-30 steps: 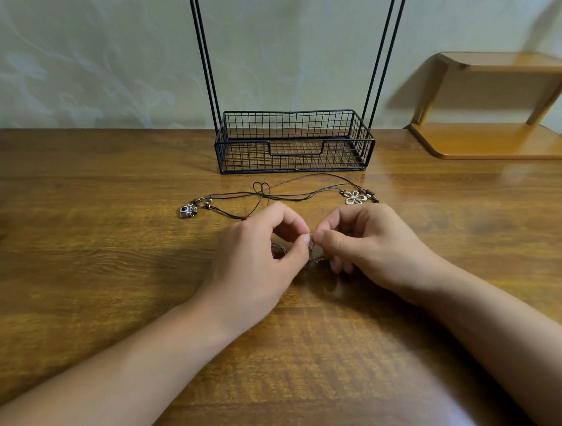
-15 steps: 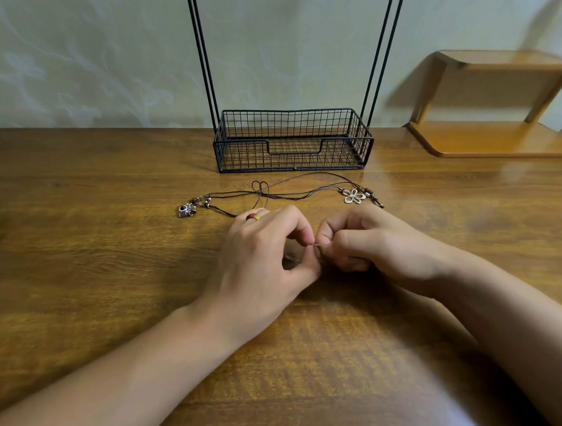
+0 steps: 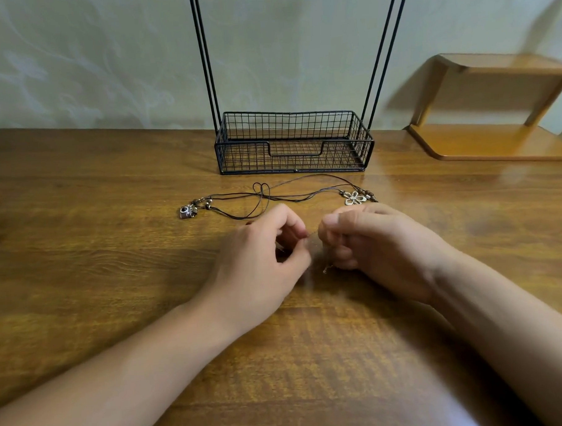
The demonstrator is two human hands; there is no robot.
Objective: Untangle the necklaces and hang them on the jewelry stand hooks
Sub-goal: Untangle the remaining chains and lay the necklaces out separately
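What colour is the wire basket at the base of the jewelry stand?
Black wire basket, shown clearly in the head view.

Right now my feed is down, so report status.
Left hand and right hand pinch a thin chain. Cord necklaces tangled, unhung. Nothing blocking.

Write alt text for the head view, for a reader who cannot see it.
Two hands, left and right, pinch a thin chain between them over a wooden table. Beyond them lie tangled cord necklaces, in front of a black wire stand.
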